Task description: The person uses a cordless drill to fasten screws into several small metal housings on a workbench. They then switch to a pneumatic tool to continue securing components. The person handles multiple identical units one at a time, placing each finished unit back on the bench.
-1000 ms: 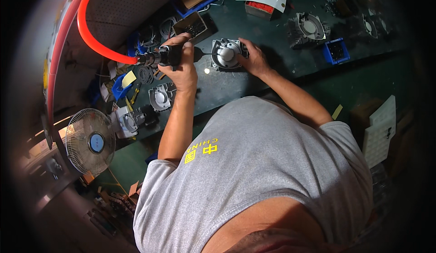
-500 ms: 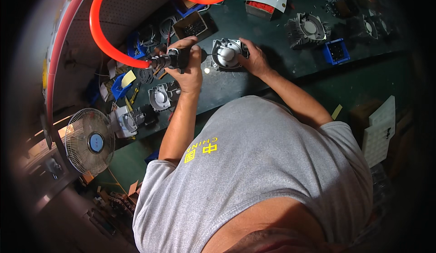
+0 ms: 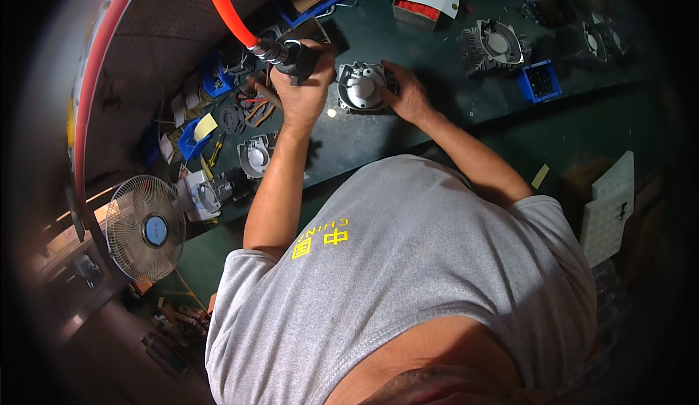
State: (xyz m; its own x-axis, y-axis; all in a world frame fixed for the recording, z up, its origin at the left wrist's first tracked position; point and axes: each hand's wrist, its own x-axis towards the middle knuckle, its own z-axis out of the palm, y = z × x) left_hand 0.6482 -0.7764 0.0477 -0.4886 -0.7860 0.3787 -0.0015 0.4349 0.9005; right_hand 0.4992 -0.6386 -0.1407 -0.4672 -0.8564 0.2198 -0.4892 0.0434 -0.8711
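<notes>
My left hand (image 3: 306, 92) is wrapped round a black pistol-like air tool (image 3: 297, 58), whose metal fitting joins an orange hose (image 3: 231, 10). The tool is beside the far left of a round silver metal housing (image 3: 360, 86), apart from it; its tip is hidden by my hand. The housing rests on the dark green bench, with a smooth dome in its middle. My right hand (image 3: 409, 93) grips its right edge between thumb and fingers.
Left along the bench lie another housing (image 3: 255, 156), blue bins (image 3: 194, 140) and coiled cables (image 3: 232, 120). A finned housing (image 3: 496, 45) and blue screw bin (image 3: 539, 82) are at right. A red-filled box (image 3: 416, 13) stands at the back, a fan (image 3: 145, 228) at left.
My left hand has turned the air tool, drawing its tip away from the housing. The hose end has swung up and right. My right hand and the housing have stayed in place.
</notes>
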